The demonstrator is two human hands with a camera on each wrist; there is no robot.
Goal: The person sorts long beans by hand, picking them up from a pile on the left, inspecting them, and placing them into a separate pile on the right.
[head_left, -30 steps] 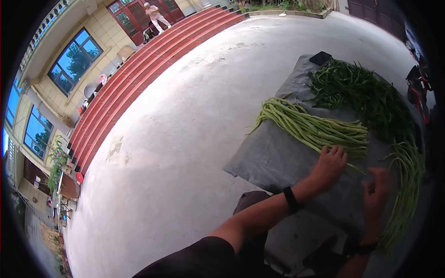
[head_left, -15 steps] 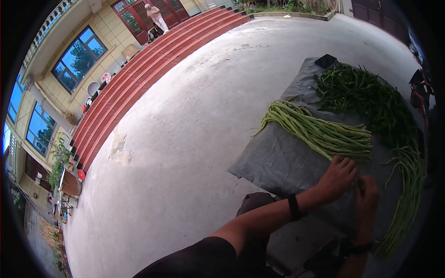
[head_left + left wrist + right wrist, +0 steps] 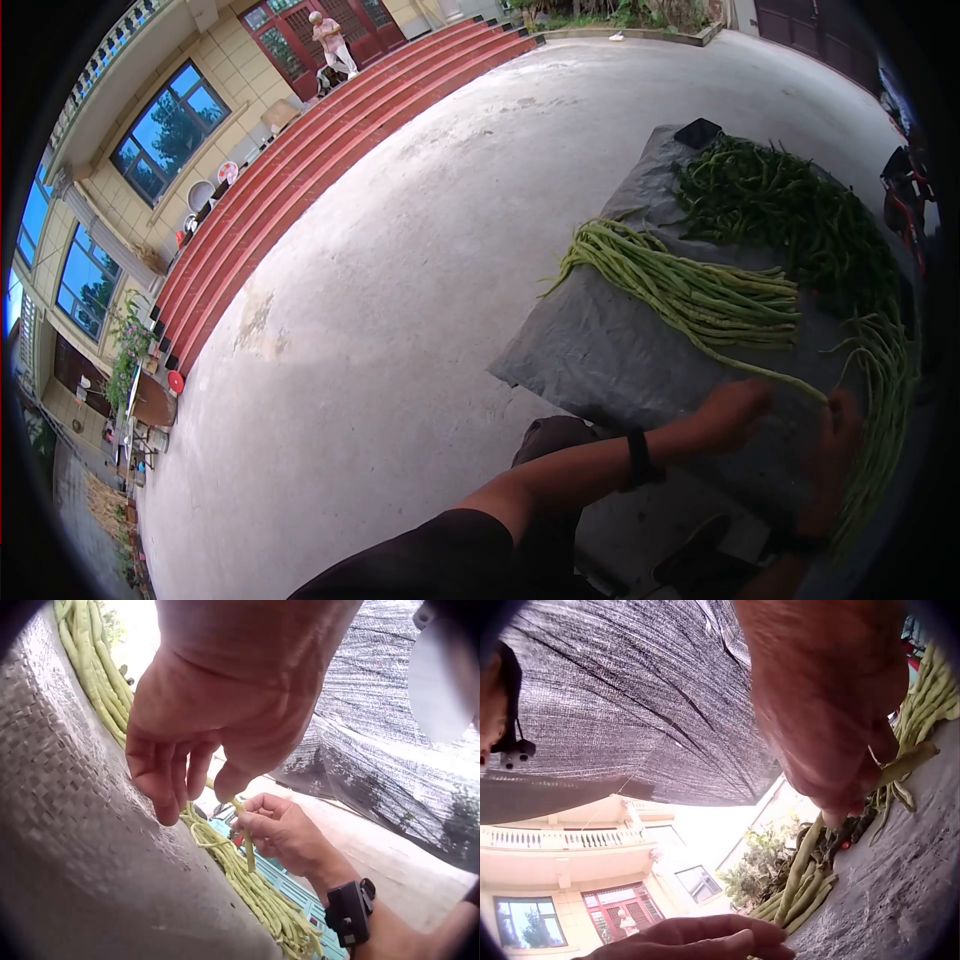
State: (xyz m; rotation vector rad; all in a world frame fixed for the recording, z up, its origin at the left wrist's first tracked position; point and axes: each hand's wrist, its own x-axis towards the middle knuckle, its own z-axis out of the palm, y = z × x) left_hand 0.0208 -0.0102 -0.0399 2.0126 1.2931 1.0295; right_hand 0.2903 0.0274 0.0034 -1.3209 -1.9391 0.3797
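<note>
A long green bean (image 3: pixel 765 371) stretches from the near side of the bundle of long beans (image 3: pixel 690 285) over to my right hand (image 3: pixel 835 430). My right hand pinches it close to one end, between thumb and fingers, and the short end (image 3: pixel 250 853) sticks out below in the left wrist view. My left hand (image 3: pixel 733 413) is just below the bean in the head view. Its fingers (image 3: pixel 727 936) lie fairly straight in the right wrist view, with the bean passing right by the fingertips. To the right of my right hand lies a second pile of long beans (image 3: pixel 880 400).
A heap of green peppers (image 3: pixel 790 200) covers the far right of the grey sheet (image 3: pixel 590 330). A black flat object (image 3: pixel 698 132) rests at the sheet's far corner. Red steps (image 3: pixel 330 130) lead up to a house, where a person (image 3: pixel 332 42) stands by the doors.
My left hand came back from the bundle toward me. My right hand met it, then moved away right, drawing out the end of one bean.
</note>
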